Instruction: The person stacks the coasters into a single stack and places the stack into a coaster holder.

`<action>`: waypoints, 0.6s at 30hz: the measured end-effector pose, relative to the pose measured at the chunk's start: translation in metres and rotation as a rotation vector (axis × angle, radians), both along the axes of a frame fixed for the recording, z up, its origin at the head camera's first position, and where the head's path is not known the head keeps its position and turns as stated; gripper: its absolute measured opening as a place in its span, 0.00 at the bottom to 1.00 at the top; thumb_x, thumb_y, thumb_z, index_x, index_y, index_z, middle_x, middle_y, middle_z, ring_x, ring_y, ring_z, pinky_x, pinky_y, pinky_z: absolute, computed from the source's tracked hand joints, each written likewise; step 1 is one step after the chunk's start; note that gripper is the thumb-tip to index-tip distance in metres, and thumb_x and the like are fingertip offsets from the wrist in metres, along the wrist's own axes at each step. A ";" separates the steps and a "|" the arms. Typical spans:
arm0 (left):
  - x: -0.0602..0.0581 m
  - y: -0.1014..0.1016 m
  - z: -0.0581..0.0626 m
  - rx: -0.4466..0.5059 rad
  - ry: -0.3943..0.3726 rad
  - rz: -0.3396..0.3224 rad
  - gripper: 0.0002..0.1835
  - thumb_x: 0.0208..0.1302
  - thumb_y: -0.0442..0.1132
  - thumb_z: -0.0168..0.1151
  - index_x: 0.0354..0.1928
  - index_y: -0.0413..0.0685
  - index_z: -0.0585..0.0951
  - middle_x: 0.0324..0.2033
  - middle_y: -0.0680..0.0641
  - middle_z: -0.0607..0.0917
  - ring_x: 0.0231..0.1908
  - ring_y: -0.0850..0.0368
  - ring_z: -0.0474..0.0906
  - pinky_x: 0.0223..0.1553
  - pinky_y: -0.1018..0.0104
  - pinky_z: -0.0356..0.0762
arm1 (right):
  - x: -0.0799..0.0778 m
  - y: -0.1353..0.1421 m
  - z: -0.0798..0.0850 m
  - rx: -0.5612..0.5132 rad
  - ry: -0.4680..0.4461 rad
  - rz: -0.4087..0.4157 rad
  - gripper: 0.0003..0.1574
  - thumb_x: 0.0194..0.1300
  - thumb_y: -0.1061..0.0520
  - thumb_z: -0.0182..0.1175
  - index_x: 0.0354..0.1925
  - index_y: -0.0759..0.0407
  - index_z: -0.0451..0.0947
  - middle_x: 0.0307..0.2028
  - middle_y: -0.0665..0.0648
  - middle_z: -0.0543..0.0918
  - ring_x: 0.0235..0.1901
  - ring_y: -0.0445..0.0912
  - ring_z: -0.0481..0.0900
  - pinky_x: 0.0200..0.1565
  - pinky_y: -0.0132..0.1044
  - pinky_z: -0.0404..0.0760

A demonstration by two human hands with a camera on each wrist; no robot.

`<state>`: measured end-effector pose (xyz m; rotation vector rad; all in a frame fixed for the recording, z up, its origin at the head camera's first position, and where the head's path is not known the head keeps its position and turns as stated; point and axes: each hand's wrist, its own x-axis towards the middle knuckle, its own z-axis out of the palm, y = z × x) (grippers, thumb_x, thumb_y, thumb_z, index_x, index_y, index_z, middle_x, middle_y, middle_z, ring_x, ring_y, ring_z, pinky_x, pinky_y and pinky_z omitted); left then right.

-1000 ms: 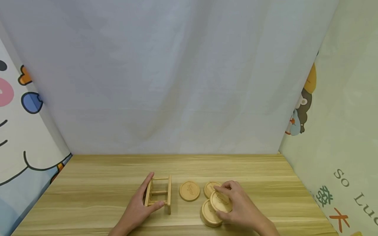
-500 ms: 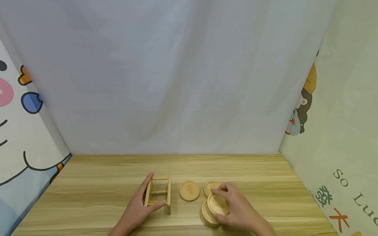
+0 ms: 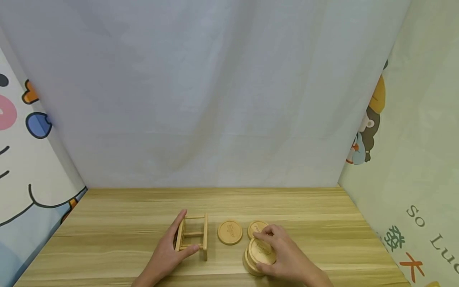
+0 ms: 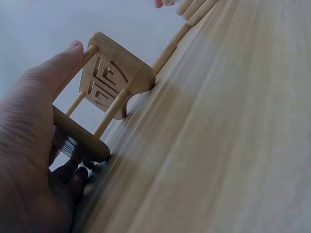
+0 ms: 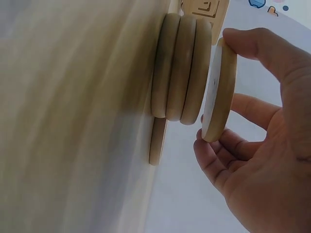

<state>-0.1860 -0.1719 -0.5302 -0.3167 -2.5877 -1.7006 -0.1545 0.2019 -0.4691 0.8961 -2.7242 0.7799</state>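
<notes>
My left hand (image 3: 163, 253) grips a small wooden coaster holder (image 3: 206, 237) that stands on the table. In the left wrist view, the holder's cut-out side panel (image 4: 114, 73) and round rods show, with the thumb along one rod. Between the thumb and fingers of my right hand (image 3: 288, 257) is a round wooden coaster (image 5: 223, 92), pinched by its edge. It hangs just above a stack of three coasters (image 5: 182, 68), with a narrow gap between. Its underside looks white. The fingers partly hide its engraved top in the head view.
One coaster (image 3: 230, 232) lies flat between the holder and the stack. Another coaster (image 3: 255, 229) lies behind the stack, partly covered by the right hand. A pale cloth (image 3: 215, 99) hangs behind the wooden table (image 3: 118, 223), with printed cloths at both sides.
My right hand has moved slightly left and toward the front edge, bringing the held coaster more squarely over the stack. The left hand and the holder have stayed still.
</notes>
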 end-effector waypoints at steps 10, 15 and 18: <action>-0.002 -0.001 -0.003 -0.016 0.016 0.003 0.59 0.67 0.55 0.82 0.91 0.62 0.55 0.88 0.40 0.57 0.82 0.31 0.61 0.76 0.27 0.64 | 0.000 -0.003 -0.003 0.004 -0.002 0.017 0.45 0.57 0.49 0.85 0.70 0.60 0.85 0.57 0.45 0.76 0.59 0.45 0.74 0.61 0.48 0.83; -0.001 0.000 -0.001 -0.012 0.017 -0.001 0.59 0.67 0.54 0.82 0.91 0.63 0.55 0.87 0.40 0.58 0.81 0.32 0.64 0.75 0.30 0.67 | 0.001 -0.003 -0.004 0.003 0.018 0.033 0.45 0.58 0.47 0.85 0.70 0.59 0.85 0.57 0.47 0.77 0.58 0.45 0.74 0.59 0.47 0.84; -0.001 0.000 0.000 -0.002 0.018 -0.006 0.59 0.67 0.53 0.82 0.91 0.63 0.55 0.87 0.39 0.59 0.79 0.33 0.67 0.74 0.33 0.69 | 0.001 -0.002 -0.005 0.002 0.021 0.040 0.45 0.58 0.47 0.85 0.70 0.59 0.85 0.58 0.47 0.77 0.58 0.45 0.75 0.59 0.46 0.84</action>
